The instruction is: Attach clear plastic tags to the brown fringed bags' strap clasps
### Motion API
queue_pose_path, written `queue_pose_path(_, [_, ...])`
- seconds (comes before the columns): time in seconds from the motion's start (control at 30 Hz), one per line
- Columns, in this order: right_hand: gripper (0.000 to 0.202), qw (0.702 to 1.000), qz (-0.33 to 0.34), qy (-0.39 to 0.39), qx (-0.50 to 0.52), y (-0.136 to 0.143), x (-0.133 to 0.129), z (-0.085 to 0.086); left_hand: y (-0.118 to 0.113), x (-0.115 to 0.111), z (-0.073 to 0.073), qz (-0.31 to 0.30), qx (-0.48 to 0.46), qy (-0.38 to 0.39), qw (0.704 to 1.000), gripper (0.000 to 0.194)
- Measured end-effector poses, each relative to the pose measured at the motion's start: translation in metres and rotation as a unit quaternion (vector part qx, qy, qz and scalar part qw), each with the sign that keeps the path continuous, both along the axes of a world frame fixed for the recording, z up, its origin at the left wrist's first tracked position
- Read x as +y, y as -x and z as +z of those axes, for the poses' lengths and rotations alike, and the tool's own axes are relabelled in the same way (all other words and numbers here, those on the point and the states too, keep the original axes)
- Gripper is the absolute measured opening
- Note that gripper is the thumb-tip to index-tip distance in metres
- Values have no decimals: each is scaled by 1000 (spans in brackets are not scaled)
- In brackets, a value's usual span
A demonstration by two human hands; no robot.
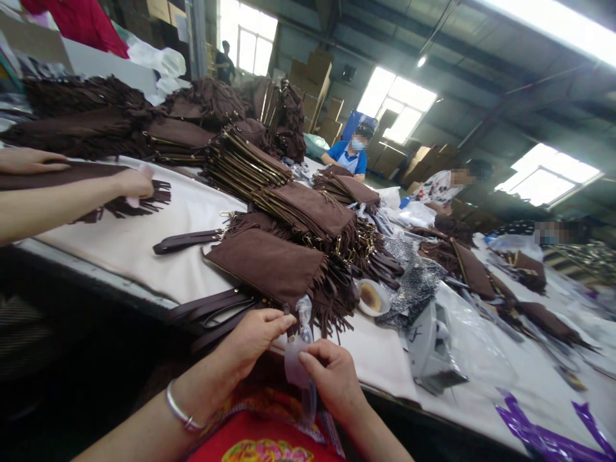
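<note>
The left hand [257, 337] is pinching a dark tab [290, 334], partly hidden by its fingers, and the right hand [332, 371] is gripping one clear plastic piece [293, 366] whose lower end is blurring against red clothing [231, 439]. Just beyond, one brown pouch [269, 263] is lying on the table [385, 356], its long axis running from upper left to lower right, fringe pointing right. One white bowl [373, 298] is sitting beside it, while stacked pouches [312, 208] are overlapping too much for counting.

piled brown pouches [308, 208], a long worktable [385, 359], cardboard boxes [312, 78] and roof beams [534, 91] show a factory workshop.
</note>
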State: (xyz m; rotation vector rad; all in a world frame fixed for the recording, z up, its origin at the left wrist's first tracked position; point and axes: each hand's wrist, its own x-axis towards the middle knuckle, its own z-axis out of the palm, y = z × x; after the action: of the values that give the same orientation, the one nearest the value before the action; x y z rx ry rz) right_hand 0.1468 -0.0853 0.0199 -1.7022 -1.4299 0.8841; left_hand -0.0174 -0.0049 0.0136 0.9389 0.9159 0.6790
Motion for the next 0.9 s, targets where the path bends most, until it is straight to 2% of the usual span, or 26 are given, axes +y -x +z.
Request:
queue_pose_path(0.17, [17,999,-17,18,33,1,5,0,-3,-1,-2,-2,2,-1,1000,38])
queue_pose_path(0.33, [20,992,-18,51,114,8,18,-2,0,-2,-1,1,19,-8,1000,42])
queue_pose_path(0.5, [20,990,-33,67,124,17,25,-10,16,-16,-1,-17,4,77,997,49])
queue_pose_path(0.67, [23,984,-50,110,127,25,26,-16,24,-33,-16,-15,30,112,993,46])
queue_pose_path(0.77, [26,983,-66,111,134,28,29,-17,19,-32,-25,18,35,89,995,41])
queue_pose_path(0.9, [33,980,-57,111,153,28,32,-19,14,-24,-30,68,105,-25,992,33])
